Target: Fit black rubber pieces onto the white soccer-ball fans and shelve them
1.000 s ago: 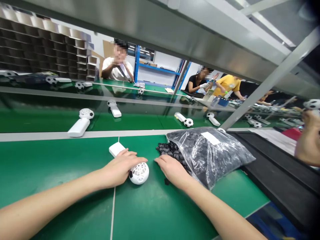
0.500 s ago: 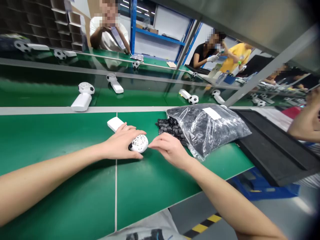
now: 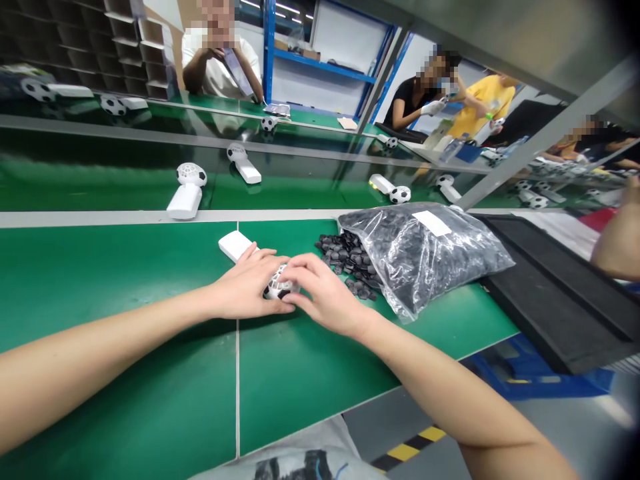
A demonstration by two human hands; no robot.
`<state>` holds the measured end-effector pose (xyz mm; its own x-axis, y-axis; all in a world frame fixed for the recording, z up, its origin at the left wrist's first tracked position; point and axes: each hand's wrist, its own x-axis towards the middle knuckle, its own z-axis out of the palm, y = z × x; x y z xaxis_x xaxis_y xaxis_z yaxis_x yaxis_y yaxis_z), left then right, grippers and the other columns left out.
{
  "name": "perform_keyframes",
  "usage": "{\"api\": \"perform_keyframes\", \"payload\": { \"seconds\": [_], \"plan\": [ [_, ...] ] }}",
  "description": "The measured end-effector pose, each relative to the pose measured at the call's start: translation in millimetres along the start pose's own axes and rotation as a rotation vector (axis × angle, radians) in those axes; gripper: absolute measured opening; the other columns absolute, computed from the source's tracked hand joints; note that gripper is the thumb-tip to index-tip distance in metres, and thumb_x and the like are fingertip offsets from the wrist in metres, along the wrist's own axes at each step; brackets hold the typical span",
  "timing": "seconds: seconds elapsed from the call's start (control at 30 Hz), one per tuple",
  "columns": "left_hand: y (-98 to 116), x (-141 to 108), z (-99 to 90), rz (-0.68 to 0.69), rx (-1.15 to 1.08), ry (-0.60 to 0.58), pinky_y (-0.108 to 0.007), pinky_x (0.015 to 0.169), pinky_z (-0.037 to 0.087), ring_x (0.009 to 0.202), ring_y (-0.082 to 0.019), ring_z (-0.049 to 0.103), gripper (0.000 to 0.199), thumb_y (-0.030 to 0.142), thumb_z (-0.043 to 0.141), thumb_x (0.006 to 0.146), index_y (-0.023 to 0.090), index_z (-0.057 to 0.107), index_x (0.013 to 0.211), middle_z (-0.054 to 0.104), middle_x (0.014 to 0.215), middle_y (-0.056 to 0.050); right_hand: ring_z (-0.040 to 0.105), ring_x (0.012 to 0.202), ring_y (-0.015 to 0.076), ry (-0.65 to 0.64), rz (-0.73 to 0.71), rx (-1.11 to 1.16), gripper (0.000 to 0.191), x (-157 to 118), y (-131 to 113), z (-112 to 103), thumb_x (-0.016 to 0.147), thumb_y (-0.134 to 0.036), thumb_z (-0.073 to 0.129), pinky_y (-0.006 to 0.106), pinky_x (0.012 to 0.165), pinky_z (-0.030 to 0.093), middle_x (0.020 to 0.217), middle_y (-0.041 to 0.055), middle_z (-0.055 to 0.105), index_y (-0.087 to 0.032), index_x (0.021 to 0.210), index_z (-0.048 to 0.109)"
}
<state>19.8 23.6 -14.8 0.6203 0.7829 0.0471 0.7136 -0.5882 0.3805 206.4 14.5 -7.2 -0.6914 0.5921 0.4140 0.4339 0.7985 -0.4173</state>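
A white handheld fan (image 3: 237, 246) with a football-patterned round head lies on the green worktop, its flat handle pointing away to the left. My left hand (image 3: 250, 283) is wrapped over the neck and left side of the head, holding it down. My right hand (image 3: 320, 293) is curled against the head's right side, fingertips and thumb touching it near a black patch. Whether a small piece sits under those fingertips is hidden. Just right of the hands, loose black pieces (image 3: 350, 257) spill from a clear plastic bag (image 3: 430, 260) full of them.
Beyond the worktop's pale edge strip, several similar fans lie on a green conveyor, one fan (image 3: 185, 203) close by. A black tray (image 3: 560, 293) stands at the right. A slanted metal post (image 3: 540, 133) crosses the upper right. Several people sit across the line.
My right hand has moved left from beside the fan's head onto it. A black patch now shows on the head's near right side. Fans on the conveyor have shifted right in view.
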Motion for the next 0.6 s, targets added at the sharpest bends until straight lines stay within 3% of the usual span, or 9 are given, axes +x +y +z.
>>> {"api": "perform_keyframes", "payload": {
  "seconds": [0.1, 0.17, 0.3, 0.43, 0.6],
  "plan": [
    [-0.2, -1.0, -0.7, -0.018, -0.012, -0.01, -0.056, 0.105, 0.013, 0.125, -0.032, 0.031, 0.072, 0.06, 0.053, 0.073, 0.015, 0.038, 0.128, 0.048, 0.126, -0.014, 0.043, 0.113, 0.0206, 0.063, 0.18, 0.165, 0.039, -1.3, 6.3, 1.3, 0.073, -0.024, 0.067, 0.037, 0.092, 0.041, 0.116, 0.0095, 0.046, -0.02, 0.107, 0.049],
    [-0.3, -1.3, -1.1, -0.022, -0.016, -0.025, -0.055, 0.106, 0.012, 0.126, -0.032, 0.03, 0.072, 0.06, 0.053, 0.073, 0.015, 0.038, 0.127, 0.047, 0.127, -0.014, 0.043, 0.116, 0.0213, 0.039, 0.317, 0.307, 0.051, -1.9, 10.2, 3.3, 0.069, -0.025, 0.07, 0.038, 0.091, 0.044, 0.123, 0.01, 0.041, -0.021, 0.113, 0.045],
    [-0.5, -2.8, -2.6, -0.021, -0.02, -0.05, -0.055, 0.106, 0.011, 0.126, -0.033, 0.029, 0.067, 0.06, 0.056, 0.069, 0.016, 0.044, 0.119, 0.05, 0.123, -0.013, 0.054, 0.103, 0.0178, -0.063, 0.526, 0.587, 0.058, -1.1, 14.4, 7.3, 0.064, -0.027, 0.073, 0.035, 0.086, 0.049, 0.123, 0.0089, 0.042, -0.022, 0.113, 0.043],
    [0.0, -4.6, -3.8, -0.005, -0.051, -0.085, -0.056, 0.106, 0.008, 0.129, -0.034, 0.025, 0.071, 0.057, 0.056, 0.07, 0.017, 0.037, 0.126, 0.048, 0.125, -0.013, 0.05, 0.105, 0.0178, -0.033, 0.451, 0.447, 0.05, 2.9, 9.0, 3.3, 0.061, -0.023, 0.075, 0.036, 0.089, 0.046, 0.113, 0.0046, 0.047, -0.021, 0.103, 0.048],
    [0.5, -4.6, -2.1, -0.02, -0.05, -0.035, -0.054, 0.107, 0.009, 0.125, -0.033, 0.03, 0.063, 0.053, 0.057, 0.07, 0.016, 0.042, 0.119, 0.049, 0.122, -0.013, 0.046, 0.108, 0.0198, -0.112, 0.382, 0.298, 0.045, 6.7, -1.8, -6.6, 0.065, -0.018, 0.07, 0.038, 0.089, 0.044, 0.111, 0.0056, 0.048, -0.021, 0.104, 0.048]
  ]
}}
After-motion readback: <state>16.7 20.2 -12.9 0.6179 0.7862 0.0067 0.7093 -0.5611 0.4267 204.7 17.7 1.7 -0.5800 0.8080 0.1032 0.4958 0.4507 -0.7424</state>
